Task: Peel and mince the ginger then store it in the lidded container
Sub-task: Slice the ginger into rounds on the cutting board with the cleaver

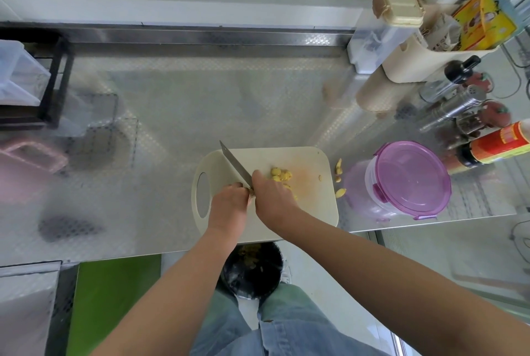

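While the right hand (272, 195) grips a knife (235, 165) and the left hand (229, 202) curls round what seems a small ginger piece (251, 192), peeled yellow ginger chunks (281, 175) lie heaped on the cutting board (311, 212). Peeling looks well along, but nothing is minced yet. The purple-lidded container (407, 180) stands closed just right of the board, with stray pieces (339, 168) between them.

No legible text, print on yellow box (484, 23) and red bottle label (500, 142) too blurred to read
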